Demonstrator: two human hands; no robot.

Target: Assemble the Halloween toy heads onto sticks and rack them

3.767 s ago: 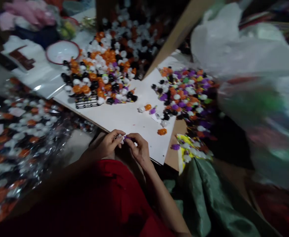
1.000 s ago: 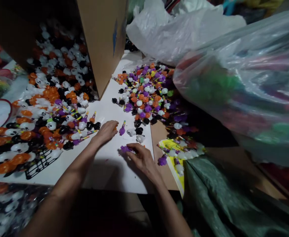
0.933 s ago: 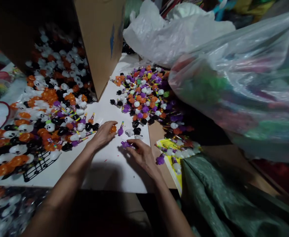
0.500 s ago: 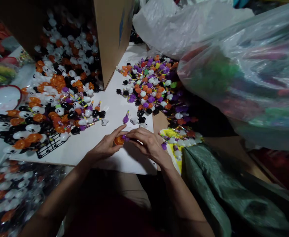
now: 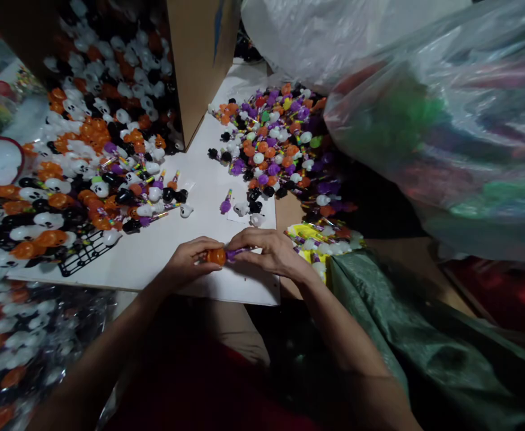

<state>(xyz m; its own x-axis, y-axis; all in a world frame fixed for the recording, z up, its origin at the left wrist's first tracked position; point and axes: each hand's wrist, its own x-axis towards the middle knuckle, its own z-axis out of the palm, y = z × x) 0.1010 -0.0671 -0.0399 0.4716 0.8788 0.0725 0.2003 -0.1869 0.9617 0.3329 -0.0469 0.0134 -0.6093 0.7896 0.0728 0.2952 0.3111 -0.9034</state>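
Note:
My left hand (image 5: 193,258) is closed around an orange pumpkin-like plastic piece (image 5: 216,257) just above the near part of the white board (image 5: 163,239). Between the fingers of my right hand (image 5: 269,252) is a small purple piece (image 5: 234,255), its far end hidden by the fingers. The purple piece meets the right side of the orange one; whether they are joined I cannot tell. Beyond my hands lie a loose purple-topped stick (image 5: 226,202), a white ghost-like piece (image 5: 241,208) and a black piece (image 5: 254,194).
Left stands a cardboard box (image 5: 197,66) spilling orange, white and black figures (image 5: 96,137). A black grid (image 5: 85,252) lies below them. Small coloured pieces (image 5: 266,143) are heaped at the back. Clear plastic bags (image 5: 460,137) bulge at right, above a green sheet (image 5: 392,311).
The orange piece and the purple piece are now lined up end to end, more of both showing between my hands. The whole view has shifted slightly.

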